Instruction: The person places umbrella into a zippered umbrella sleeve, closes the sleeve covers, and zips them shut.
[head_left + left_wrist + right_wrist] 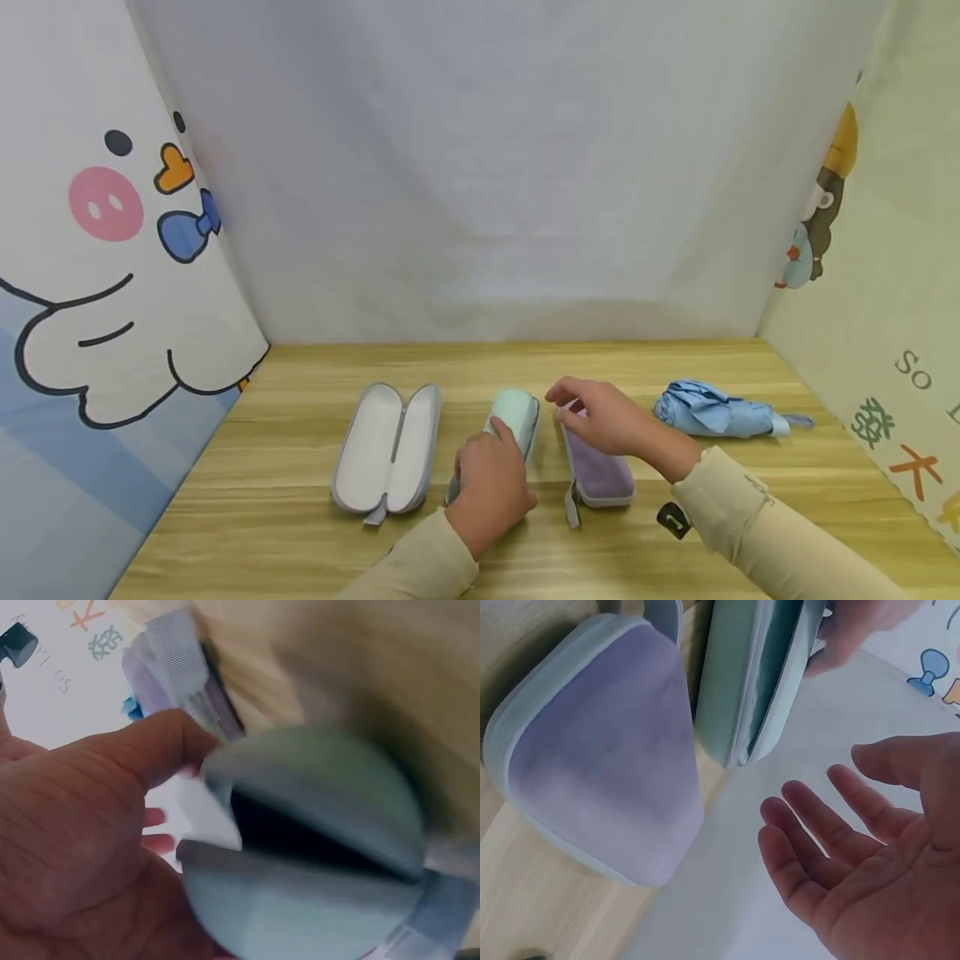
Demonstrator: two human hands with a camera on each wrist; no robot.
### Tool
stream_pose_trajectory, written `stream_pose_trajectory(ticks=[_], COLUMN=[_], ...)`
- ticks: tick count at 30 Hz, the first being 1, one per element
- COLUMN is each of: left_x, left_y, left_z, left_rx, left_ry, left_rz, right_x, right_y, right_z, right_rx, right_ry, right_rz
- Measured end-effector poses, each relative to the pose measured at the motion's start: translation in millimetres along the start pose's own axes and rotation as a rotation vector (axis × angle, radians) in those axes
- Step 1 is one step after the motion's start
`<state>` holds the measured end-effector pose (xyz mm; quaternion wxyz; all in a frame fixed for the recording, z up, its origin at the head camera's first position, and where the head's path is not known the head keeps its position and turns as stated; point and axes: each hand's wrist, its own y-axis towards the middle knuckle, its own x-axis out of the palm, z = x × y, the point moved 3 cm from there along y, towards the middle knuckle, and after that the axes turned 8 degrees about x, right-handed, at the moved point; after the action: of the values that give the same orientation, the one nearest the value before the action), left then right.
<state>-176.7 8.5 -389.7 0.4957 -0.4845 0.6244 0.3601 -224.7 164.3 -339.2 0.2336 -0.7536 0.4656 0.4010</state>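
A mint green glasses case (514, 407) lies in the middle of the table, its lid slightly ajar with a dark gap (300, 832) in the left wrist view. My left hand (493, 483) grips it, thumb on one side and fingers largely hidden. Just to the right lies a closed purple case (603, 473) with pale edging and a strap; it shows large in the right wrist view (607, 765). My right hand (603, 417) hovers over the far end of this purple case, fingers spread and loosely bent (877, 862), holding nothing.
At the left another glasses case (367, 454) lies spread open, its white lining showing. A folded blue umbrella (720, 412) lies beyond my right wrist. Beside the right cuff is a small black object (673, 520). Printed cloth walls stand around the wooden table (285, 533).
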Motion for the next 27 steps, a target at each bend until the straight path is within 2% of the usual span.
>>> stream_pose_trajectory(ticks=[3, 7, 12, 14, 20, 24, 27], left_x=[4.9, 10.1, 16.5, 18.2, 12.4, 6.4, -2.3], left_y=[0.4, 2.8, 4.5, 4.9, 4.4, 5.6, 7.5], left_z=[0.1, -2.2, -8.2, -11.2, -19.4, -25.5, -33.1], left_rx=[-0.011, 0.022, 0.067, 0.08, 0.137, 0.192, 0.258], left_ry=[0.003, 0.028, 0.022, 0.002, -0.032, -0.061, -0.08], left_rz=[0.027, 0.103, 0.139, 0.176, 0.355, 0.439, 0.563], right_x=[-4, -10, -10, -9, -6, -5, -9], right_y=[-2.0, -4.8, -8.6, -9.9, -10.4, -7.2, -4.7], right_z=[3, 7, 14, 16, 29, 41, 48], right_rx=[-0.005, -0.021, -0.06, -0.087, -0.127, -0.097, -0.072], right_ry=[-0.003, -0.024, -0.077, -0.093, -0.09, -0.05, 0.036], right_rz=[0.032, 0.072, 0.06, 0.049, 0.04, 0.063, 0.094])
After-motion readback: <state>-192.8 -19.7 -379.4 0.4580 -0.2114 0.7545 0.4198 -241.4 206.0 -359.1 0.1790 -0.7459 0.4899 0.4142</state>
